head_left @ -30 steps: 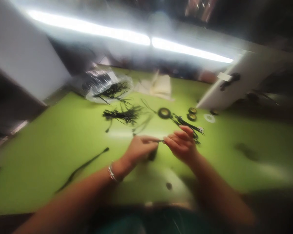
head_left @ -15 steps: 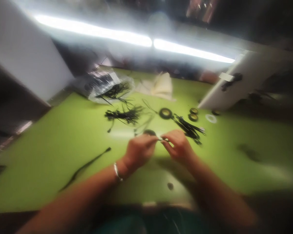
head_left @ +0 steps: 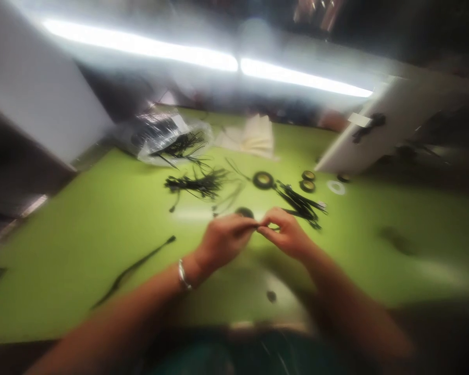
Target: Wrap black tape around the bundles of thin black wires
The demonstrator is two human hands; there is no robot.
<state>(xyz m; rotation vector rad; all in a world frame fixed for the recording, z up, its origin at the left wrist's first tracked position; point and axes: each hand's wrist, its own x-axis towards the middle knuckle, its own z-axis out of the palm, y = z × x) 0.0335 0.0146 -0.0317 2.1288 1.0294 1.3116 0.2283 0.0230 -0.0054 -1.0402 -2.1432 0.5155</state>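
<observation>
My left hand point(head_left: 224, 238), with a silver bracelet at its wrist, is closed in a pinch over the green table point(head_left: 148, 291). My right hand point(head_left: 285, 233) pinches too, thumb against forefinger, and its fingertips meet those of the left. A thin black cable point(head_left: 274, 227) shows in the gap of my right fingers; most of it is hidden. Just behind my left fingers is a black tape roll point(head_left: 245, 212); whether the hand touches it I cannot tell. Beyond my right hand lies a bundle of black cables point(head_left: 301, 204).
Another tape roll point(head_left: 263, 180) and two small ones point(head_left: 308, 180) lie farther back, near a white ring point(head_left: 336, 187). Loose black cables point(head_left: 197, 183) sit left of them, before a clear plastic bag point(head_left: 168, 138). One cable point(head_left: 135, 270) lies at left. A white panel point(head_left: 359, 148) stands right.
My hands have come together: the fingertips, apart before with a thin dark cable between them, now touch. The whole view has shifted slightly.
</observation>
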